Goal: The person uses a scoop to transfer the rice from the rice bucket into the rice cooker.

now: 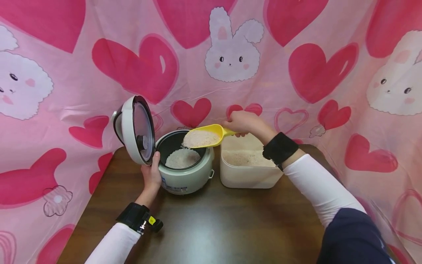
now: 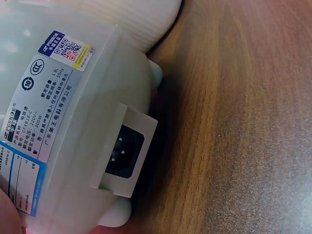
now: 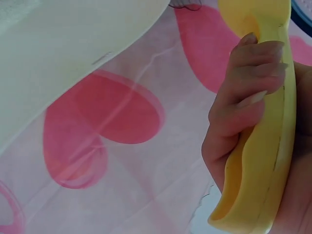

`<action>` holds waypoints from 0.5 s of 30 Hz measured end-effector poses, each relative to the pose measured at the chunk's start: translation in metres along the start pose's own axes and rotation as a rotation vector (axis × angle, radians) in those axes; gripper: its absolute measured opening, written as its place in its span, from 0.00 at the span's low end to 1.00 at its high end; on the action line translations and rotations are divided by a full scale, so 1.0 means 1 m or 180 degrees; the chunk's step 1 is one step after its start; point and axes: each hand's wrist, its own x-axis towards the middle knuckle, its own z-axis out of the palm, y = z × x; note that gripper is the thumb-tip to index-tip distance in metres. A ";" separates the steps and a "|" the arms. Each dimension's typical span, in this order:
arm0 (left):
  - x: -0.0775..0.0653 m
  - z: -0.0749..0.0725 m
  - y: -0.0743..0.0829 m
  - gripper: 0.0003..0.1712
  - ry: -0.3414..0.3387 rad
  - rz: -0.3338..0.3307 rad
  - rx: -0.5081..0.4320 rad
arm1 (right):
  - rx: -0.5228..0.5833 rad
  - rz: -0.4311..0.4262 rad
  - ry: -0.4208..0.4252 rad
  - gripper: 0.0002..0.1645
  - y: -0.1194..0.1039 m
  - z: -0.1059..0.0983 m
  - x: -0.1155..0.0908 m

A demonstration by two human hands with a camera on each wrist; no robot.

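Observation:
A yellow scoop heaped with rice is tilted over the pot of a pale green rice cooker. My right hand grips the scoop's handle, with the fingers curled round it in the right wrist view. White rice lies in the cooker's dark pot. My left hand rests against the cooker's left side, thumb straight up near the rim; its other fingers are mostly hidden. Just above that hand, the cooker's lid stands raised.
A white bin holding more rice stands right of the cooker, under my right forearm. Both sit on a brown wooden table. Behind hangs a pink curtain with hearts and rabbits. The cooker's power socket has no cord plugged in.

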 end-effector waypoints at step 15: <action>-0.001 0.002 0.006 0.31 0.0037 -0.0035 -0.0070 | -0.0261 -0.0059 0.0225 0.25 -0.020 0.000 -0.004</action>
